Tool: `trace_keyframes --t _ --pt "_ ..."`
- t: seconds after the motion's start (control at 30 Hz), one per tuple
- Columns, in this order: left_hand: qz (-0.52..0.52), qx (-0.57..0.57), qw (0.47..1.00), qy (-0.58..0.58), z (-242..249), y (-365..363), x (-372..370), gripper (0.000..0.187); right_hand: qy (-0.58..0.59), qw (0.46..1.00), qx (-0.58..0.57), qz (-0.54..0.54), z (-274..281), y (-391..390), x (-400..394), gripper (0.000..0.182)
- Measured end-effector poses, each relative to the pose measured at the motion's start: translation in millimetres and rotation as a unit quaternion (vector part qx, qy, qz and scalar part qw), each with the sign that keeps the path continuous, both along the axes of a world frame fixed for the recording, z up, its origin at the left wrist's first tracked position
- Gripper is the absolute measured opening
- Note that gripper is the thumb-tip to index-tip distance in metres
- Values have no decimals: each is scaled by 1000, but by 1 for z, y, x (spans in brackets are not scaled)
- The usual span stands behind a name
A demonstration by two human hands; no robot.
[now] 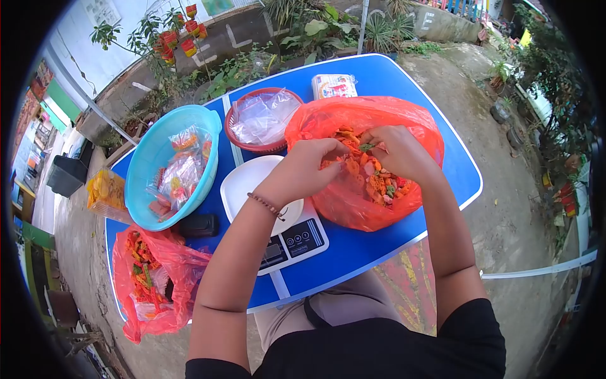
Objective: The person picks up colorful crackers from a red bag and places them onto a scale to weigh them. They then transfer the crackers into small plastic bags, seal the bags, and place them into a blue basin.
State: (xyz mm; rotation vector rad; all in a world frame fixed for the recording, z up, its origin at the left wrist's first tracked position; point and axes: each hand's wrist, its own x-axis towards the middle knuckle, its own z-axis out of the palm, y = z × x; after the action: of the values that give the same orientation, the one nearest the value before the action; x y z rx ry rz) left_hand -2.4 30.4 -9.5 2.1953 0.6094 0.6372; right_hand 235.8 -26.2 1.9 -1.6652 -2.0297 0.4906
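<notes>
A large red plastic bag [372, 218] lies open on the right half of the blue table, full of orange, green and pink snack pieces [379, 183]. Both my hands reach into its mouth. My left hand [303, 167], with a beaded bracelet at the wrist, has its fingers bent over the snacks at the bag's left side; what lies between them is hidden. The fingers of my right hand [394, 148] are pinched beside a green piece [366, 147]. Under my left forearm is a digital scale [306, 237] with a white plate [237, 186] on it.
On the blue table [265, 287] stand a turquoise basin [136, 192] with filled packets, a red basket [237, 136] of clear bags and a wrapped pack [333, 86]. A smaller red bag [180, 265] sits at the left corner, near a black object [199, 225] and a yellow packet [106, 188].
</notes>
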Motion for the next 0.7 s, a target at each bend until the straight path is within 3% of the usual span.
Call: trace_keyframes --t 0.07,0.13,0.23,0.37,0.43,0.7 --pt "11 9 998 -54 4 -6 -15 33 67 997 12 40 10 -10 -13 28" --pt "43 9 998 -35 10 -16 -32 34 96 993 -23 71 19 -18 -37 27" --pt "97 31 994 -30 12 -32 -56 33 234 965 -54 105 3 -23 -73 24" --pt "184 121 975 -3 0 -40 -93 30 247 955 -8 164 -12 -15 -116 19" --pt "223 175 959 30 -6 -44 -111 30 196 963 39 181 -25 -8 -134 17" --pt "286 160 944 40 -20 -57 -139 26 182 967 89 157 -32 -2 -175 17"
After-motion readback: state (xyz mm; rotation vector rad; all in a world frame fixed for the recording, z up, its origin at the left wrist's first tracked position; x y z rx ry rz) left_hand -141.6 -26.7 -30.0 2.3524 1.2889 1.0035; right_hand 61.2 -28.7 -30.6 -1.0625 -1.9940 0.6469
